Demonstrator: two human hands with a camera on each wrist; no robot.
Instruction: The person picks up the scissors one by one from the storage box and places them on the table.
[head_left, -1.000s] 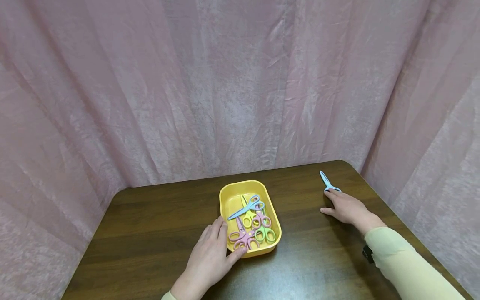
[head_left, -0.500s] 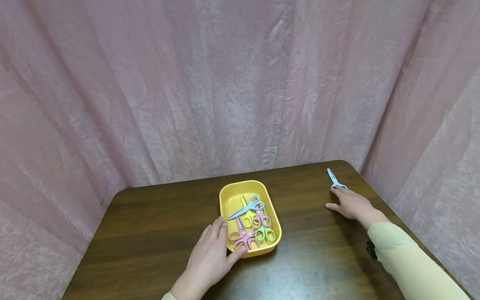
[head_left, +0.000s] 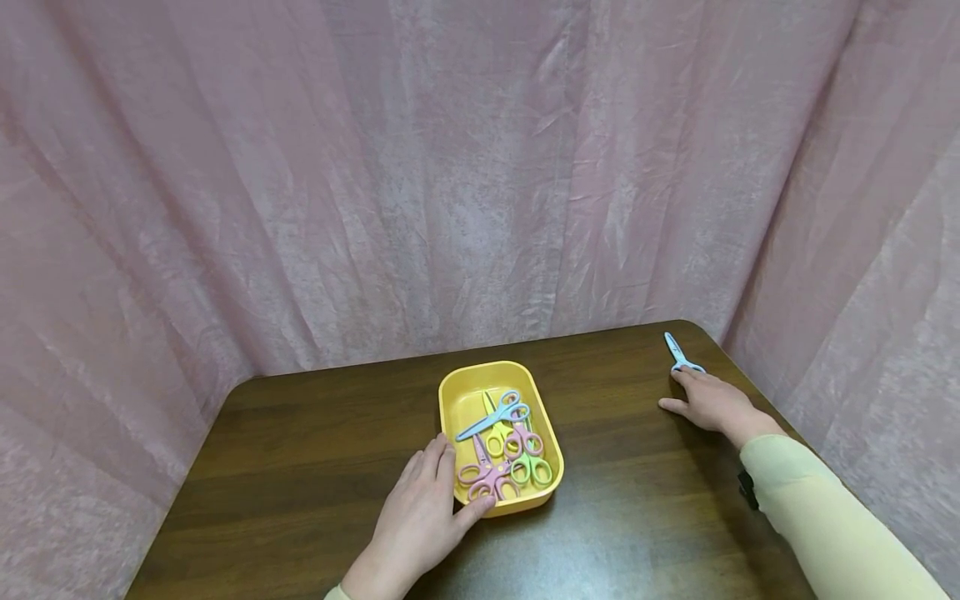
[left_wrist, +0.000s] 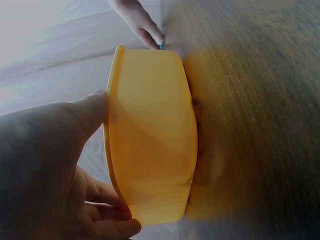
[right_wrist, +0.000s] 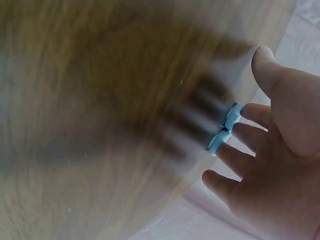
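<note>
Loose scissors: pale blue pair [head_left: 677,354], flat on the brown table [head_left: 300,467] near its far right corner; tip toward the far edge, handle loops toward the near edge.
Right hand [head_left: 708,402]: nothing gripped; fingers outstretched, some fingertips touching the loops, thumb spread apart.
Left hand [head_left: 420,517]: grasping the yellow tray [head_left: 467,404] at its near left corner, thumb on near rim, fingers along left side.
Tray position: mid-table between left and right edges, well apart from the loose pair.
Tray contents: second blue pair [head_left: 491,417] lying across yellow scissors [head_left: 487,402]; pink scissors [head_left: 491,477] overlapping, exact count unclear; green scissors [head_left: 529,460] toward near right corner.
Right sleeve [head_left: 832,517]: pale yellow-green, small black object [head_left: 748,490] at wrist.
Backdrop: pink curtain [head_left: 465,183] beyond far edge.
</note>
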